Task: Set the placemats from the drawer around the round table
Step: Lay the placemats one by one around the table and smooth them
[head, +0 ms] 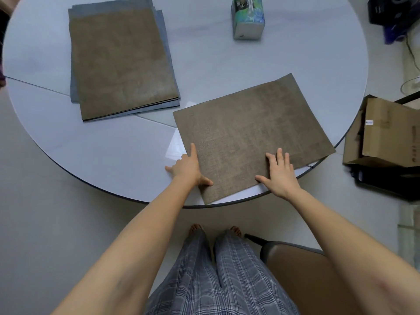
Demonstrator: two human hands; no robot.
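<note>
Squaring the brown placemat (252, 135) at the round table's (113, 153) near edge: left hand (188, 165) & right hand (280, 175) flat, fingers spread, gripping nothing; press lightly, rotate w/ both palms til parallel to rim; stack (120, 62) waits further in

A pale tiled floor (45, 201) is spreading around a round grey table (204, 64). A brown chair (302, 276) is standing near, at the right. An open cardboard box (384, 130) is sitting on the floor at the right, and dark equipment (391, 17) is lying far right. Soft, even light is falling.
</note>
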